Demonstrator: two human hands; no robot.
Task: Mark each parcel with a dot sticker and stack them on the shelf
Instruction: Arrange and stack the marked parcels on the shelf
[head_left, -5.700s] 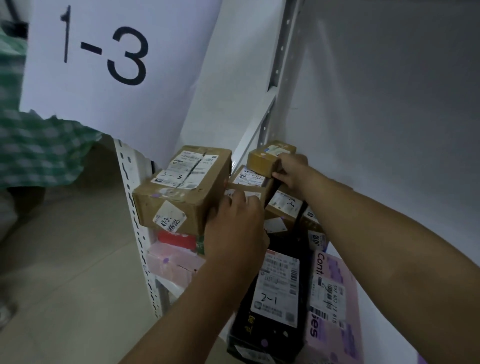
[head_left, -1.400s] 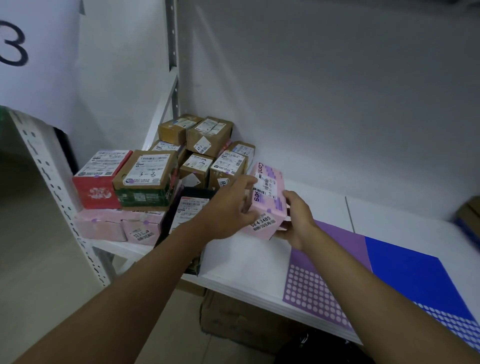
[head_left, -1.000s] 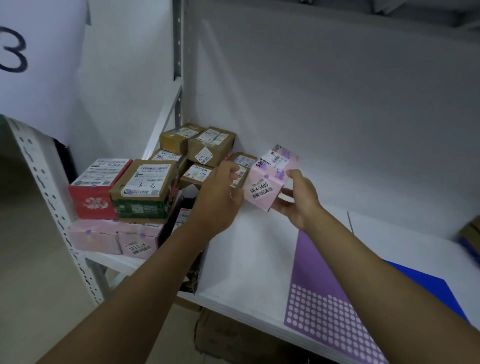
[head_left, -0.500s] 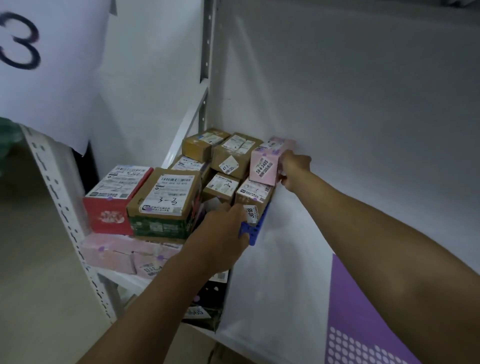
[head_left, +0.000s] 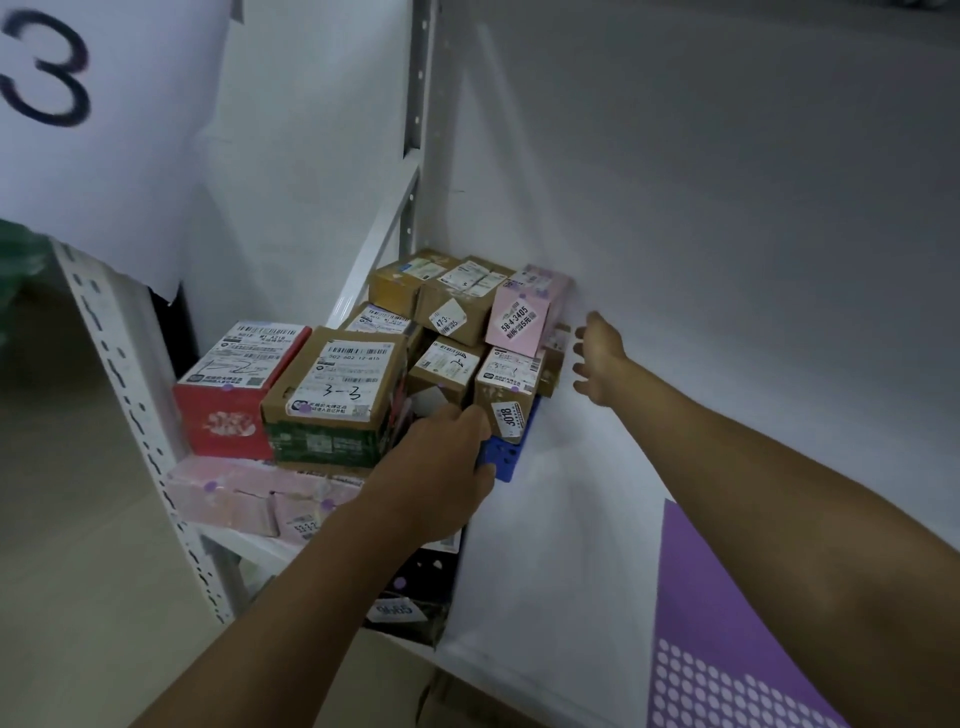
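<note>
Right hand (head_left: 597, 358) is spread, just beside the stacked pink parcel (head_left: 522, 312); left hand (head_left: 441, 467) is laid against the pile, grip unclear. Purple sticker sheet (head_left: 727, 623) remains available.

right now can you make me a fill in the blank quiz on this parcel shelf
1. The pink parcel sits on top of the stack, against the ____ wall.
2. The right hand has its fingers spread and holds ____.
3. The brown box beside the red box is handwritten ____.
4. The dot sticker sheet lying on the shelf is ____ in colour.

Missing words: back; nothing; 3-3; purple
</note>
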